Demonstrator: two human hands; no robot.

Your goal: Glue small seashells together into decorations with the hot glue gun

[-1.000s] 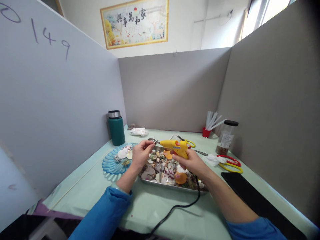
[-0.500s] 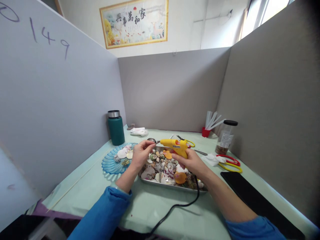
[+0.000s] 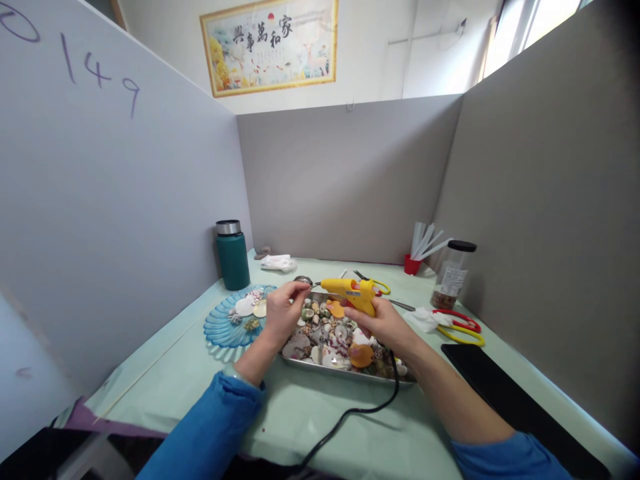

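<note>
My right hand (image 3: 381,321) is wrapped round the handle of a yellow hot glue gun (image 3: 345,288), its nozzle pointing left. Close to the nozzle tip, my left hand (image 3: 286,308) is closed in a pinch; what sits between thumb and finger is too small to make out. Beneath both hands lies a metal tray (image 3: 330,377) filled with shells, among them an orange scallop shell (image 3: 361,356). Left of my left hand, a blue scalloped glass plate (image 3: 216,327) carries several shells. The gun's black cord (image 3: 345,415) runs down over the table's front edge.
A green bottle (image 3: 233,260) stands at the back left near a white packet (image 3: 279,263). On the right are a red cup of glue sticks (image 3: 412,265), a black-lidded jar (image 3: 450,280), red-and-yellow-handled scissors (image 3: 463,327) and a long black flat object (image 3: 500,387). Grey panels enclose three sides.
Almost nothing differs. My left fingertips keep their place by the nozzle with a very slight shift, and the glue gun stays where it was.
</note>
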